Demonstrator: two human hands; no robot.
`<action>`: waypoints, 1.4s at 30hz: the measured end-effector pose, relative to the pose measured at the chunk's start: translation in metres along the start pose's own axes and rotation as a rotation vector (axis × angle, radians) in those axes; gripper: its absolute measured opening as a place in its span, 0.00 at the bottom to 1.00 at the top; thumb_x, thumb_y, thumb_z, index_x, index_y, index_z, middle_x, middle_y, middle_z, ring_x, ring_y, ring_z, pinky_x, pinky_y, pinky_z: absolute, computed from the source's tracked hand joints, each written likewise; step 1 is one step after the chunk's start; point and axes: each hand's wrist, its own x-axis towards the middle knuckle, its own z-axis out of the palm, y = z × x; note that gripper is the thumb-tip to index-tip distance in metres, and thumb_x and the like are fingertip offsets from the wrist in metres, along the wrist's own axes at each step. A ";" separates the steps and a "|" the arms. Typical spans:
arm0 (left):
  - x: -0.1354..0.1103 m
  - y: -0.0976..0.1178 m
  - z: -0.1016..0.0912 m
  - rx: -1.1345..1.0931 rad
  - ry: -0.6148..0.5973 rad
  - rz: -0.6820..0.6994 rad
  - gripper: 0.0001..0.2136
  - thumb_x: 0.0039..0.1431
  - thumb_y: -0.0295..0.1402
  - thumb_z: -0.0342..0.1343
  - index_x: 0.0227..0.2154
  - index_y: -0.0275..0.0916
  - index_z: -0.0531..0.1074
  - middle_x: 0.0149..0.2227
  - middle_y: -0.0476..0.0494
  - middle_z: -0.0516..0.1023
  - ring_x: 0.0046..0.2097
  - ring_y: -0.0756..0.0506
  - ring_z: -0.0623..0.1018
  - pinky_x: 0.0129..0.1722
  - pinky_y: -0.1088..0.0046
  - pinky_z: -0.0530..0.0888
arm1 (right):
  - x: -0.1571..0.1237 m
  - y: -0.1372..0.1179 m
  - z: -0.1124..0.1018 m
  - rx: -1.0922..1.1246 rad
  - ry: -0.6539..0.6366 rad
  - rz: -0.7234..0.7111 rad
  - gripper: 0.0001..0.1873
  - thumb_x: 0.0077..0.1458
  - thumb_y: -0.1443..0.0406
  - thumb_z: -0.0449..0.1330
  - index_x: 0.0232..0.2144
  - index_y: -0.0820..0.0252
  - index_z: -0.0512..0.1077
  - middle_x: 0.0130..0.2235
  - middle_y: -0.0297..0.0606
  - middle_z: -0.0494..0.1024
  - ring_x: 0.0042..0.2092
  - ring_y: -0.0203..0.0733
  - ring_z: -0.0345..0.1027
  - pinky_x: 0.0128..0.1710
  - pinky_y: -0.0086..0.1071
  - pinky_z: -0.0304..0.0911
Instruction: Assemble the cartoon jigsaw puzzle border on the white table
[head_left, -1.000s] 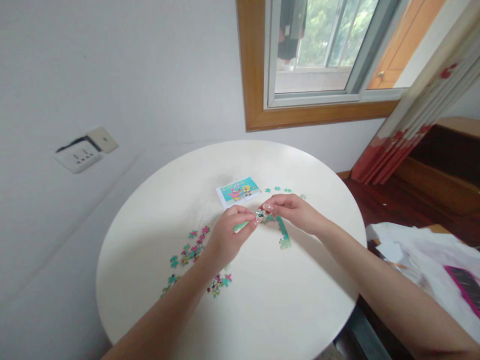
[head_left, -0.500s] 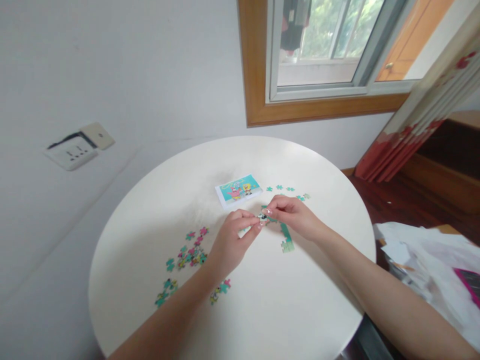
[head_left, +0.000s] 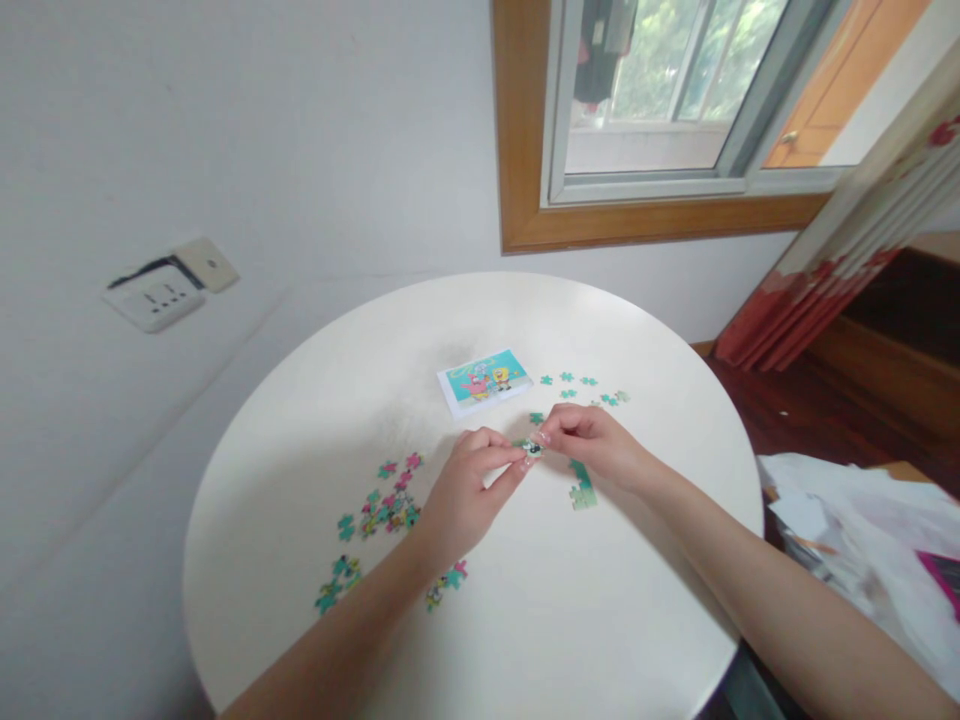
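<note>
- Jigsaw piece (head_left: 533, 448), pale with a dark patch, right in the thick of it: held up in fingertips, just off the table's middle towards one o'clock!
- By the look of it, in the middle of handling this one with both hands, turning or lining it up; not yet set down in the joined teal edge strip (head_left: 583, 497) over at three o'clock, partly hidden under the right hand (head_left: 596, 445).
- As a judgement on the next move: light fingertips needed, tabs to be squared to their slots, one pinch to be loosened cleanly before pressing flat.
- Now the pose! Left hand (head_left: 471, 490) in from seven o'clock, thumb and forefinger closed narrowly on the piece's eight o'clock side, thumb lower in view, other fingers stretched alongside.
- Right hand in from four o'clock, fingertips bunched in a tight pinch at the piece's two o'clock edge, remaining fingers bent in. One piece or two in that grip? Too small to tell.
- Tips meeting above the round white table (head_left: 615, 610), how high impossible to tell.
- And around the dial: SpongeBob picture card (head_left: 487, 383) lying at twelve, loose teal pieces (head_left: 567, 378) scattered at one, mixed loose pieces (head_left: 394, 512) heaped at nine, more at eight and seven, beside the left forearm (head_left: 352, 635).
</note>
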 end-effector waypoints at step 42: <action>0.008 -0.005 -0.032 0.163 0.170 -0.002 0.13 0.62 0.40 0.51 0.38 0.43 0.80 0.36 0.45 0.77 0.42 0.43 0.76 0.47 0.63 0.72 | 0.027 0.057 -0.080 -0.817 0.483 0.114 0.10 0.56 0.59 0.63 0.31 0.57 0.81 0.33 0.40 0.74 0.39 0.43 0.65 0.42 0.34 0.57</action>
